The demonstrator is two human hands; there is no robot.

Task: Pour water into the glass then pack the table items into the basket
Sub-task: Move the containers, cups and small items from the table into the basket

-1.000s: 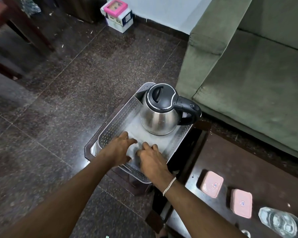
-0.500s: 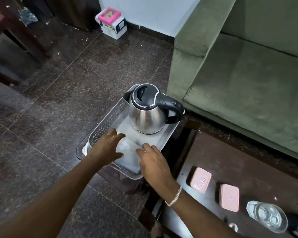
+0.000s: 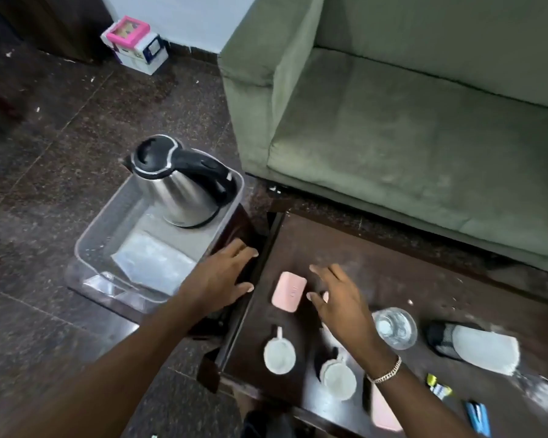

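Table [image 3: 393, 267]: one glass [image 3: 394, 327], two cups [image 3: 279, 355].

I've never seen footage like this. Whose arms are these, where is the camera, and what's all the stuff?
There is no machine here: a person wears a camera on the head, looking down at their own two bare hands. The left hand hovers by the clear basket, which holds a steel kettle. The right hand, empty, reaches over the dark table beside a pink box. A glass of water and two small white cups also sit there. Neither hand holds anything.
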